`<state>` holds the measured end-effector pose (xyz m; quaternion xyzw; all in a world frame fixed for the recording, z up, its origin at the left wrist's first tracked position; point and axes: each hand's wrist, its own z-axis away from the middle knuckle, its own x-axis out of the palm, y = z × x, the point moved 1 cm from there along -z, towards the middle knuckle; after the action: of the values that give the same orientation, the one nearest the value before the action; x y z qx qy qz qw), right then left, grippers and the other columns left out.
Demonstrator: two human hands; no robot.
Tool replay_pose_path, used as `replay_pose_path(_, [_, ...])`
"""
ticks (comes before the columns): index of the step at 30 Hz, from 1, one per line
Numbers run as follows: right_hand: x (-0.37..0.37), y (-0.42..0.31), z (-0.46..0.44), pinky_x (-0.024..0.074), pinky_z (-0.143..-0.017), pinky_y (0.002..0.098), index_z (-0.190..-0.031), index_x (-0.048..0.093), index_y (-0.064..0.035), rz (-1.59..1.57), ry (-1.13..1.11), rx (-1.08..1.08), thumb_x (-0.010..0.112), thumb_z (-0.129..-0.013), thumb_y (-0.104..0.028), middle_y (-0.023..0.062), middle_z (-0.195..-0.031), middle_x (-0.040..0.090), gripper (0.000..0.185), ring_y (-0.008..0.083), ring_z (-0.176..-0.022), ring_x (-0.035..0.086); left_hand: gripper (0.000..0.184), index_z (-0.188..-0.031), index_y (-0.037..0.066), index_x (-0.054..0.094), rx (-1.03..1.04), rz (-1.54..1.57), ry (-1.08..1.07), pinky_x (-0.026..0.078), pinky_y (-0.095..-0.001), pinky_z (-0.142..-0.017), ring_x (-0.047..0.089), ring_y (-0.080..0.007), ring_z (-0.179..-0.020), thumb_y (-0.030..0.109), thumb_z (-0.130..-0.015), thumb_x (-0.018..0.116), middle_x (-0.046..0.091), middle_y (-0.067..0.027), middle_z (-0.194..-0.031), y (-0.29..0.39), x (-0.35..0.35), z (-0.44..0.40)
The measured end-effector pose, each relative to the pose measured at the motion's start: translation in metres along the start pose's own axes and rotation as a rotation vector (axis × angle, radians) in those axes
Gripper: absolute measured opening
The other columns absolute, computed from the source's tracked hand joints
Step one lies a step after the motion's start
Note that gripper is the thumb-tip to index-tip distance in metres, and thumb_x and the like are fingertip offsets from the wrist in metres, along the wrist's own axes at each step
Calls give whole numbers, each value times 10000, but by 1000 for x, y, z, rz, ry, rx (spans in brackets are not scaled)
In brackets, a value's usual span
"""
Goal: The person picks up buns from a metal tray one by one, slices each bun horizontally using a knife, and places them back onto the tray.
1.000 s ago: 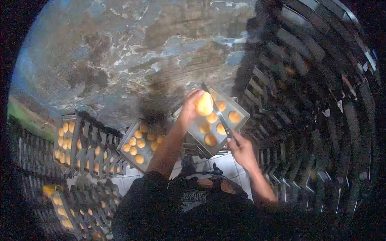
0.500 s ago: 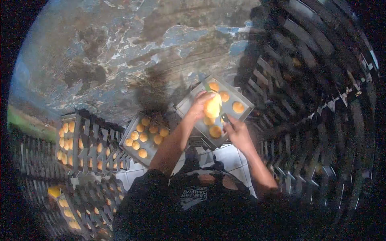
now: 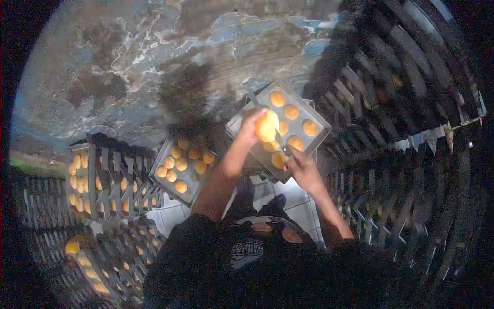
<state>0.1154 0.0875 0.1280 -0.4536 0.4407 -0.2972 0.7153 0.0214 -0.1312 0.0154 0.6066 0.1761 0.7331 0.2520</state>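
My left hand [image 3: 249, 127] is closed around a round golden bun [image 3: 267, 126], raised above a metal baking tray [image 3: 297, 130]. In my right hand [image 3: 304, 169] is a knife [image 3: 278, 137], its blade pointing up and left at the bun. A thin strip shows beyond the bun's far side and looks like the end of the blade. Whether the blade is in the bun or behind it, I cannot tell. Several more buns [image 3: 310, 127] lie spaced out on the tray below.
To the left, a second tray [image 3: 193, 186] carries several buns. Racks [image 3: 110, 177] with more buns stand at far left, and a dark slatted rack [image 3: 406, 170] rises on the right. A worn wall [image 3: 154, 62] with peeling paint is ahead, white floor tiles [image 3: 301, 203] underfoot.
The bun in my left hand is now turned and slightly lower left of its former place over the tray. The blade shows more clearly beside it. The view has shifted a little.
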Motion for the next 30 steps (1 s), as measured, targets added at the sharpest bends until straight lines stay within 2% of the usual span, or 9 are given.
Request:
replay_pose_path(5, [29,68,-3,534,-796,298,-1450,513,-58,35,-28,47,613,-990,-140,119,-984,687,478,153,-826,658,248,-1048,30,662,-71,37,93,595,-383,-772,704,-226,-839,216,-890,706,703,-100,-937,11,-39,-12])
replay_pose_path(6, [35,51,-14,537,-813,343,-1425,540,-68,-211,-42,121,621,-982,-140,144,-1028,711,456,211,-878,681,243,-1052,40,660,-80,56,129,589,-384,-776,701,-223,-852,218,-894,704,702,-92,-948,-3,-43,-15])
replay_pose_path(12, [68,100,-84,538,-762,351,-1391,545,-55,-29,-73,116,604,-983,-124,137,-999,685,419,220,-876,673,218,-1070,64,651,-69,114,203,576,-371,-766,693,-205,-855,250,-961,620,691,-59,-950,-24,-79,-39])
replay_pose_path(17, [92,187,-13,528,-723,353,-1378,546,-46,-94,-190,362,581,-994,-138,137,-1120,649,397,230,-982,653,240,-1091,55,647,-130,141,93,580,-368,-782,693,-202,-861,258,-968,611,694,-67,-960,-43,-208,-101])
replay_pose_path(20, [87,178,25,491,-668,275,-1420,538,-37,-3,-156,642,560,-983,-32,9,-880,636,438,105,-757,566,303,-1090,51,647,-106,-540,216,572,-381,-778,688,-236,-844,323,-960,617,690,-93,-935,-61,-271,-121])
replay_pose_path(23, [90,223,66,478,-660,270,-1426,541,-33,-736,-26,848,556,-995,-71,10,-894,651,433,110,-767,569,377,-1113,52,648,-99,-1021,315,566,-408,-784,692,-282,-846,385,-938,632,697,-134,-922,-78,-301,-136])
replay_pose_path(25, [97,240,70,467,-627,266,-1433,537,-44,-139,24,427,573,-1002,-136,19,-897,664,442,102,-712,561,426,-1128,52,648,-7,-1297,377,562,-427,-788,695,-312,-848,426,-924,641,702,-161,-914,-90,-309,-150])
replay_pose_path(26, [100,241,69,467,-627,266,-1433,537,-44,-139,30,436,573,-1002,-136,19,-897,664,442,102,-712,561,451,-1136,52,649,69,-1415,410,559,-436,-789,697,-327,-848,447,-917,646,704,-174,-909,-96,-308,-161])
replay_pose_path(30, [111,224,65,476,-625,278,-1387,553,-27,-789,242,722,602,-990,-157,63,-953,680,420,116,-709,588,552,-1167,53,650,321,-1649,492,551,-472,-797,703,-387,-851,529,-889,665,713,-228,-892,-121,-283,-219])
